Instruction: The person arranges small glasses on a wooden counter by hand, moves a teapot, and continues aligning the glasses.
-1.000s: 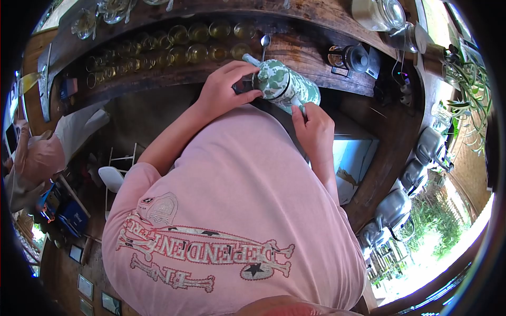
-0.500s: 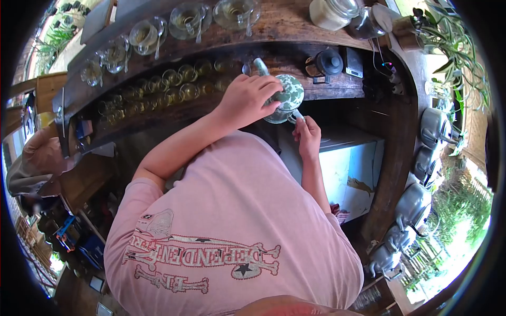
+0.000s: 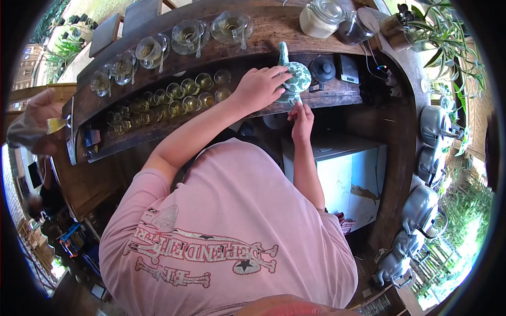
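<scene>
A green-and-white mottled teapot (image 3: 298, 75) is between my hands at the front of the wooden shelf. My left hand (image 3: 262, 88) lies over its left side, fingers curled against the lid and body. With closed fingers, my right hand (image 3: 301, 122) grips the handle (image 3: 298, 99) on the near side. The spout (image 3: 283, 52) points away from me. Whether the pot's base touches the shelf is hidden. Just right of the pot stands a French press (image 3: 322, 69), with a small scale (image 3: 348, 69) beyond it.
Several small glasses (image 3: 174, 92) fill the shelf at left. Glass cups on saucers (image 3: 232, 27) line the counter above, near jars (image 3: 321, 18). Metal kettles (image 3: 420, 206) stand along the right side. Another person's hand and sleeve (image 3: 37, 121) show at far left.
The teapot has moved right with both hands, closer to the French press. Its spout has turned from up-left to nearly straight away from me. The view has shifted slightly.
</scene>
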Available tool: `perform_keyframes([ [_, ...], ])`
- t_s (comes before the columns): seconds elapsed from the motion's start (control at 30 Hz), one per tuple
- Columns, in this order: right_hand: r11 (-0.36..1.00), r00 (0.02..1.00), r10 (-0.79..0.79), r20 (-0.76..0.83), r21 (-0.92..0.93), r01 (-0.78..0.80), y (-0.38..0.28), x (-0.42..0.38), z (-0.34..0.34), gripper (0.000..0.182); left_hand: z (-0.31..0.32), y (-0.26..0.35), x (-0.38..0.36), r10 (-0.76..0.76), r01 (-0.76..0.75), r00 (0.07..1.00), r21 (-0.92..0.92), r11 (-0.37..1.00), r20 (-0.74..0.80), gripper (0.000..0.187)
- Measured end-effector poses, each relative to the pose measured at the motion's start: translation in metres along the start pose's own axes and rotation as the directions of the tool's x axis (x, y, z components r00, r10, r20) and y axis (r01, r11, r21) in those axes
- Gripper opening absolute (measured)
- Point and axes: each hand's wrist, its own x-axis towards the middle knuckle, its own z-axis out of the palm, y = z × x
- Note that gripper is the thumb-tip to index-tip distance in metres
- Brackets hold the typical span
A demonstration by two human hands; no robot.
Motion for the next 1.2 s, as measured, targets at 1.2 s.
perform_keyframes([
  [1.2,-0.151,0.99,0.039,0.139,-0.978,0.143,0.073,0.048,0.16,0.027,-0.125,-0.11,-0.228,-0.343,0.347,0.938,-0.119,0.93,0.053,0.035],
])
